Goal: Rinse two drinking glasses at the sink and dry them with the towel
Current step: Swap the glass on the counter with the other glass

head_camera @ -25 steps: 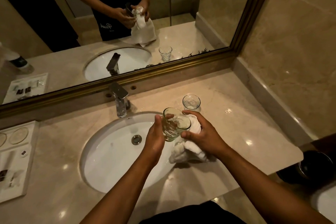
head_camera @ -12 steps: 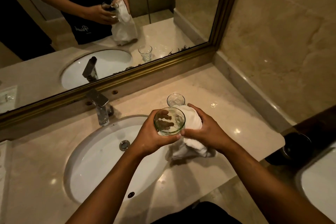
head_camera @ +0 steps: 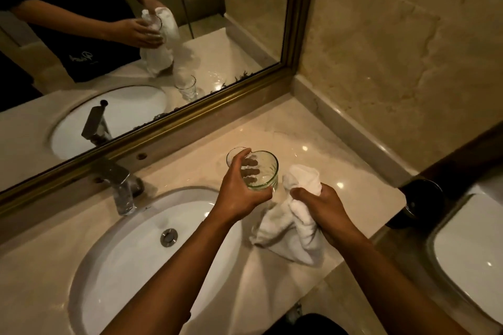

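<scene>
Moved since earlier: the towel point(head_camera: 294, 215) has come out from around the glass point(head_camera: 258, 171); half a second ago the right hand point(head_camera: 324, 207) pressed the cloth against the glass's far side, and now cloth and glass sit just beside each other with a small gap.
Left hand point(head_camera: 239, 190): reaches in from the lower left over the right edge of the sink point(head_camera: 114, 261), palm turned toward the glass, thumb near the base, fingers seen through the clear wall, wrapped tight around it.
Glass in hand: held above the counter point(head_camera: 313, 128), just right of the sink, mouth tilted toward the camera.
Right hand: right of the sink, forearm coming in from the lower right, fingers curled closed around a bunched fold of towel, thumb pointing toward the glass.
Towel: white, its top sticking up past the fist, the rest hanging to the counter at the sink's right edge.
Second glass point(head_camera: 235, 155): stands on the counter behind the sink's right side, mostly hidden by the left hand and the held glass; only part of the rim shows.
Faucet point(head_camera: 122, 185): behind the sink, no water visible.
Also changed: the view has swung right, so the sink sits further left in the picture and the left hand's grip is now more from the side.
</scene>
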